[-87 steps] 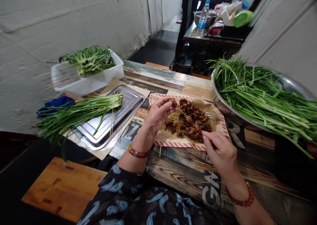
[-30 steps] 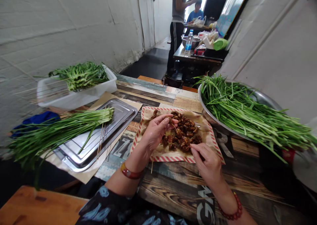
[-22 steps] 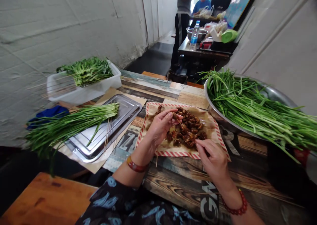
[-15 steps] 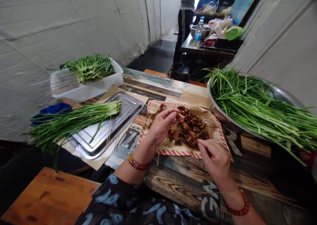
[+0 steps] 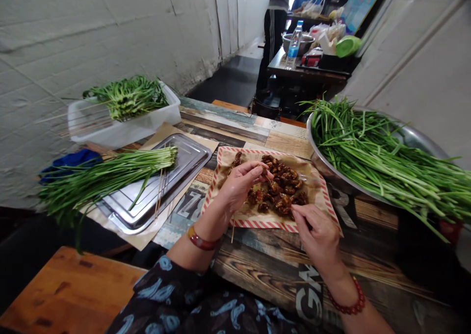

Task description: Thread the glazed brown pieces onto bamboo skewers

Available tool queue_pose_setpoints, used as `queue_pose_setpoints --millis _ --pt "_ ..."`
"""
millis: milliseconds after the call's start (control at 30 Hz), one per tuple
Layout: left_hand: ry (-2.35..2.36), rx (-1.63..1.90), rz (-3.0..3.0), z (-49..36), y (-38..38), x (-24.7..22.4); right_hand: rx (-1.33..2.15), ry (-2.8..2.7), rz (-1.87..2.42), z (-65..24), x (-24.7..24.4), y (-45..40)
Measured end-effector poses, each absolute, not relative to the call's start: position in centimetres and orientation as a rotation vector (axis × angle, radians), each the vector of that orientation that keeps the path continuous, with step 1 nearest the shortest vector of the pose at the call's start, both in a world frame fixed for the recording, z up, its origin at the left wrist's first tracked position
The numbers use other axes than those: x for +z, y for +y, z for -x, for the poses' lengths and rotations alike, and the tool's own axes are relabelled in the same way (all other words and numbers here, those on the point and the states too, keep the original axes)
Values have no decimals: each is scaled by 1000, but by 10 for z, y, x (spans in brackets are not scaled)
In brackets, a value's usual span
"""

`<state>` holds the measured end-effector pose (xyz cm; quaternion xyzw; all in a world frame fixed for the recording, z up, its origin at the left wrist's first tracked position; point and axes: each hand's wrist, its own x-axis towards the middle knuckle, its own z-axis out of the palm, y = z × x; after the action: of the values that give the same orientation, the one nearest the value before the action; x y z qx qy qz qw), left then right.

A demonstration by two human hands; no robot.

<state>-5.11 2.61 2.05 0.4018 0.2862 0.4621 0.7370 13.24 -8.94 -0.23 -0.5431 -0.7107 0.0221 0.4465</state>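
Here's the heap of glossy dark-brown rounded morsels (image 5: 289, 178) on red-and-white-edged brown paper (image 5: 319, 189): right of my left hand (image 5: 239, 183), pinching seemingly one morsel; at its near edge my right hand (image 5: 321, 230), nearest, fingers (image 5: 303, 224) pressed together, catch hidden.

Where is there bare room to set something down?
The widest patch looks like tabletop beyond the striped paper, between white tub and steel bowl. A smaller one lies on the paper's near side, between the forearms. Crowded: the paper, with brown pieces, left hand and right hand; the left side, where green stalks overlap the metal tray.
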Motion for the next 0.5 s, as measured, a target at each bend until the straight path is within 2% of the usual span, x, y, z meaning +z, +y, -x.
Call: queue_pose_setpoints --millis 333,500 --pt "654 951 -976 47 22 17 106 -1739 1352 -129 -5 -88" --pt "586 932 -829 47 25 17 132 -1682 1374 -128 -9 -86"
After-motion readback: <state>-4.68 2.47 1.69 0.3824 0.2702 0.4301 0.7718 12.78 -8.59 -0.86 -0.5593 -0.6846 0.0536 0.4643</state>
